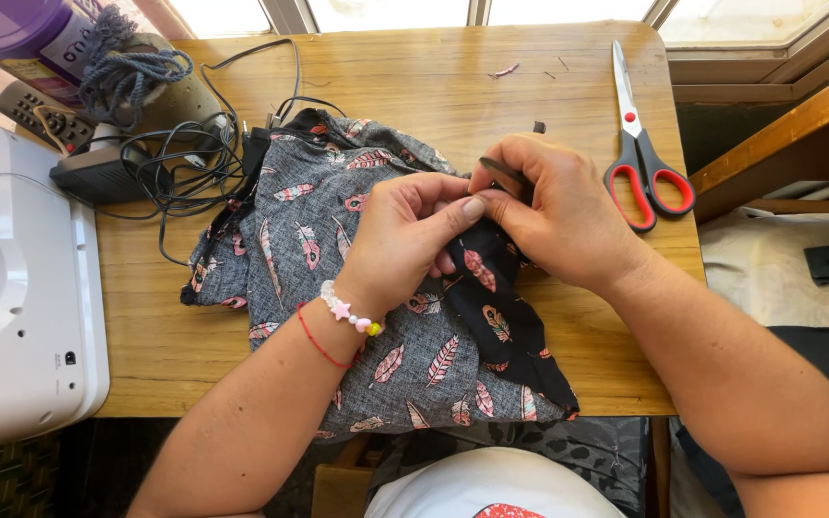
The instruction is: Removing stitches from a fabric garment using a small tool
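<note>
While both hands pinch it, the cloth lies bunched on the bench.
The cloth looks light, soft and limp, so I judge it is best taken at a folded edge. The left hand has its grip clenched on a dark fold, and the right hand grasps a thin dark tool, whose tip is hidden. Farther lie scissors, cables and a white machine, cut off at the left.

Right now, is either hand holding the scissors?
No. The scissors lie untouched on the table, while the left hand and right hand pinch the fabric.
</note>
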